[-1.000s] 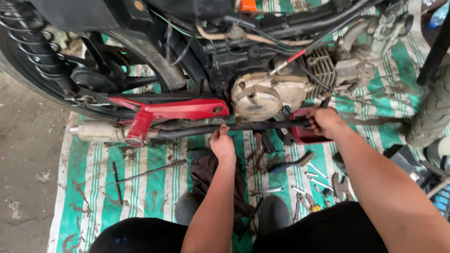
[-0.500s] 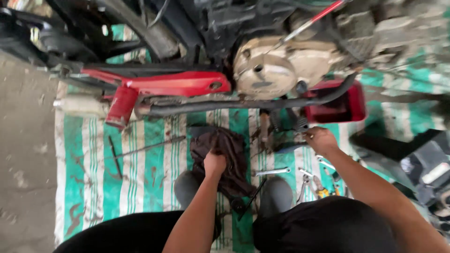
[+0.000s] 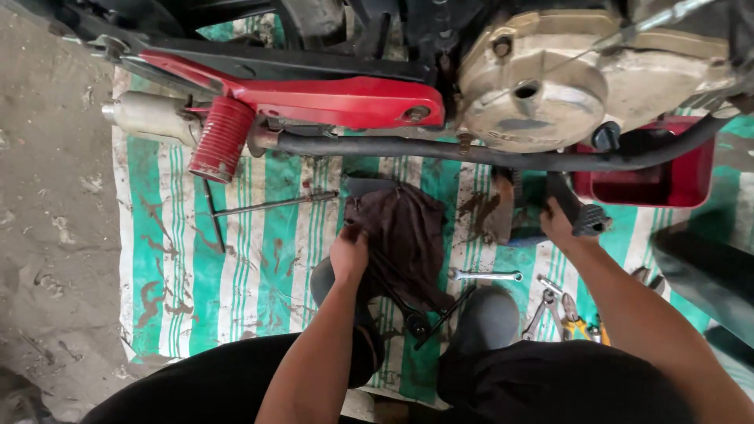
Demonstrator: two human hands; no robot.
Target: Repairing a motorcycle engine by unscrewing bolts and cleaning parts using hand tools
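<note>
The fingers of the left hand (image 3: 349, 251) are curled and closed on the edge of a dark brown rag (image 3: 404, 235), which is pinched at its left side. The rag is spread on the striped green and white mat (image 3: 181, 259), just in front of the knees, and a thin black tool (image 3: 408, 310) lies partly under it; probably the cloth is kept here so that oily parts can be wiped close to the work.

The fingers of the right hand (image 3: 559, 224) are wrapped around a black ribbed foot peg (image 3: 585, 218), held firmly; how tightly they press cannot be told. The peg sits just below the black exhaust pipe (image 3: 471, 153), which runs under the beige engine cover (image 3: 542, 98). A red tray (image 3: 652, 177) is placed beneath the engine, seemingly to catch what falls or drips.

Further out, a red swingarm (image 3: 330, 100) and a red ribbed cylinder (image 3: 218, 140) are seen at the left. A shiny spanner (image 3: 485, 275), pliers (image 3: 569, 314) and a long T-handle rod (image 3: 267, 206) are laid on the mat within reach
</note>
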